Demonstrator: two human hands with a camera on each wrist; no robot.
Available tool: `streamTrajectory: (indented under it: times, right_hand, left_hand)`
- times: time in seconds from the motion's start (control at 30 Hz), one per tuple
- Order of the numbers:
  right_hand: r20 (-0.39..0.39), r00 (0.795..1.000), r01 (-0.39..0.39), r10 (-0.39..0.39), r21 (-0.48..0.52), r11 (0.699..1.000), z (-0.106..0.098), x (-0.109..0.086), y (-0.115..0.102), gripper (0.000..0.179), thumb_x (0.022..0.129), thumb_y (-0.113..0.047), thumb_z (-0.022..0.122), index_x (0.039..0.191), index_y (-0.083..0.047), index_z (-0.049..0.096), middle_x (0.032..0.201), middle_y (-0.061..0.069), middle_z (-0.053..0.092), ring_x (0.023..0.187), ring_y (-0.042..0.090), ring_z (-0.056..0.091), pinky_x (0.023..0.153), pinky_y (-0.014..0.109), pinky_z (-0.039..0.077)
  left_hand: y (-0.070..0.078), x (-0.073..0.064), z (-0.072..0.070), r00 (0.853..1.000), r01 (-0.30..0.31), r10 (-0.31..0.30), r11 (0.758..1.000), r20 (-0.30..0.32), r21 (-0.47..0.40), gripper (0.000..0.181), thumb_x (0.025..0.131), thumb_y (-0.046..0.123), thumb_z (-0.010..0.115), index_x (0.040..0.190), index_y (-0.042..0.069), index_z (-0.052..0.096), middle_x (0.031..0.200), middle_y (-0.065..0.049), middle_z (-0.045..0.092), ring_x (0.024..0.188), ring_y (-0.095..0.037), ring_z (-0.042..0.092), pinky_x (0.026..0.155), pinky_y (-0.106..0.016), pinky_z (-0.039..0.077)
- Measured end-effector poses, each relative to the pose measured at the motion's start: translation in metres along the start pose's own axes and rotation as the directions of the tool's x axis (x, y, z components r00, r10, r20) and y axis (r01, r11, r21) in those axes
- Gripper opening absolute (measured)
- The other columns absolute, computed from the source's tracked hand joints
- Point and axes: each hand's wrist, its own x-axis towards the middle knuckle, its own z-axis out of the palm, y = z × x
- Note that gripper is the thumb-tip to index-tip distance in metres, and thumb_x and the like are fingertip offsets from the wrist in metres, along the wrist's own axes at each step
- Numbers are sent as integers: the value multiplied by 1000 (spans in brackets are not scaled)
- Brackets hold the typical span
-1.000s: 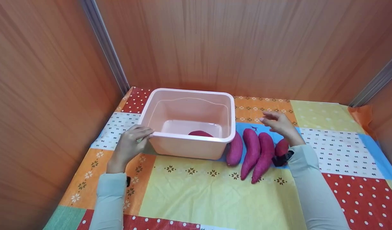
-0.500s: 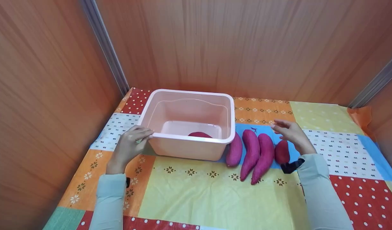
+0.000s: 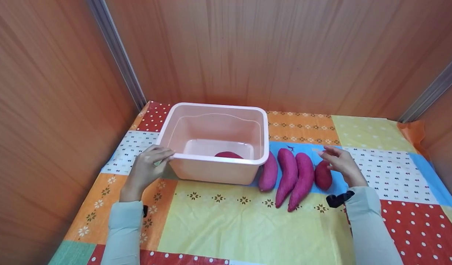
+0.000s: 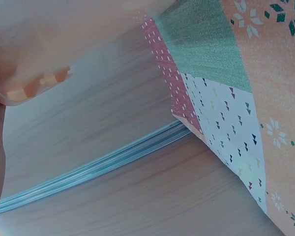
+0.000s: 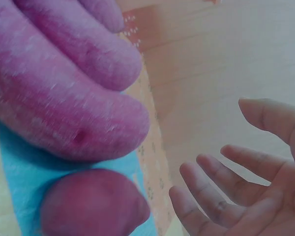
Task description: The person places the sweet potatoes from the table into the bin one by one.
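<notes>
My left hand (image 3: 145,168) grips the front left corner of the rim of a pale pink plastic tub (image 3: 216,171). Inside the tub lies a dark red rounded thing (image 3: 228,155), partly hidden by the front wall. My right hand (image 3: 343,165) hovers, fingers apart, over a short dark red sweet potato (image 3: 323,178); in the right wrist view a gap shows between the fingers (image 5: 216,179) and that sweet potato (image 5: 91,204). Three longer purple-pink sweet potatoes lie in a row between it and the tub: a near one (image 3: 269,172), a middle one (image 3: 287,176) and a right one (image 3: 302,181).
A patchwork-print cloth (image 3: 211,228) covers the table. Wood-grain panels (image 3: 248,55) stand behind and at both sides, joined by metal strips (image 3: 117,55). An orange piece of fabric (image 3: 413,133) bunches up at the far right corner.
My right hand has moved right and a little down, away from the long sweet potatoes to above the short red one. My left hand stays on the tub's rim.
</notes>
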Motion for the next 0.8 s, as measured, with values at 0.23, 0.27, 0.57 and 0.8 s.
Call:
streamTrajectory:
  times: [0.23, 0.27, 0.57, 0.8]
  right_hand:
    - [-43, 999, -29, 32, 69, 997, 0, -2, 23, 84, 94, -49, 54, 153, -5, 16, 157, 25, 21, 139, 37, 33, 111, 51, 37]
    - [-49, 998, -39, 43, 79, 996, -1, -2, 26, 83, 95, -48, 54, 153, -4, 15, 157, 25, 20, 140, 37, 32, 111, 50, 36]
    - [-105, 977, -168, 186, 159, 973, -1, 2, 50, 83, 96, -41, 53, 154, -4, 6, 158, 24, 15, 140, 38, 30, 112, 47, 37]
    - [-46, 978, -190, 203, 194, 962, 0, -1, 60, 87, 96, -43, 54, 154, -3, 2, 159, 25, 13, 142, 39, 27, 114, 47, 33]
  left_hand:
    - [-1, -1, 1, 1000, -5, 5, 1000, -14, -16, 29, 81, 5, 75, 109, 11, 74, 104, -5, 74, 100, -21, 67, 88, -37, 56]
    - [-1, -1, 1, 1000, -9, 9, 1000, -16, -17, 28, 81, 5, 75, 109, 11, 74, 104, -5, 74, 100, -21, 67, 88, -37, 56]
    - [-5, -2, 4, 997, -63, 62, 998, -55, -10, 29, 78, 1, 77, 106, 8, 75, 99, -7, 75, 96, -21, 67, 85, -34, 56]
    - [-4, -2, 4, 996, -63, 61, 998, -58, -21, 29, 79, 1, 76, 107, 8, 74, 100, -6, 75, 96, -20, 68, 86, -31, 55]
